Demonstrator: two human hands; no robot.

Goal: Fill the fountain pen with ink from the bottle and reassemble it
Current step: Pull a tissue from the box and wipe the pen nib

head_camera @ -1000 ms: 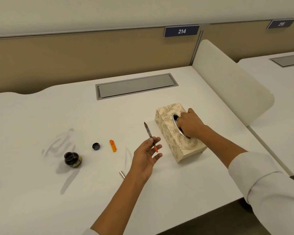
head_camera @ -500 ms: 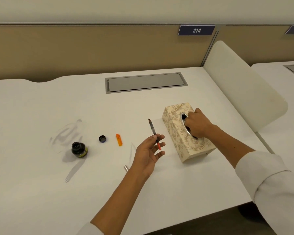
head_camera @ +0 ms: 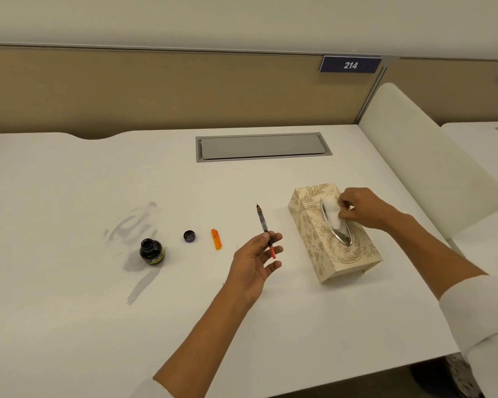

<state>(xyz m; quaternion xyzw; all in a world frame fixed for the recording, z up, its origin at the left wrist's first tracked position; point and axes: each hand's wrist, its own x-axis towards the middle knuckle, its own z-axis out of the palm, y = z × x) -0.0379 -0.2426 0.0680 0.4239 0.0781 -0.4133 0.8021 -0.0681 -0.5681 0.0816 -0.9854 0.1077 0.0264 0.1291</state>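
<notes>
At a white tabletop (head_camera: 270, 326) numbered 214 on a dark blue sign (head_camera: 350, 64), your left hand (head_camera: 253, 261) holds the slim inner section of a fountain pen (head_camera: 263, 225), a clear, dark-filled tube with a red-orange end. The pen is pinched between thumb and the tips of the fingers (head_camera: 275, 237), raised above the tabletop and tilted, its nib end pointing away from you and its red-orange end toward you; the remaining fingers of that hand are loosely spread and hold nothing else.

Your right hand (head_camera: 362, 208) is over the beige, leaf-patterned cardboard tissue box (head_camera: 311, 237) to the right of the pen, its fingers closed on a white tissue (head_camera: 332, 214) that stands partly out of the box's oval slot.

Well to the left, the small round dark glass ink bottle (head_camera: 151, 251) stands upright and uncapped on the tabletop, beside grey smears on the surface. Its dark round cap (head_camera: 189, 236) lies to the right of it, apart from the bottle, and the short orange plastic pen piece (head_camera: 216, 239) lies just beyond that, between the cap and your left hand.

A grey metal cable hatch (head_camera: 263, 146) is set flush into the tabletop near the tan partition (head_camera: 156, 90). A rounded white divider panel (head_camera: 429, 168) stands at the right edge of the tabletop.
</notes>
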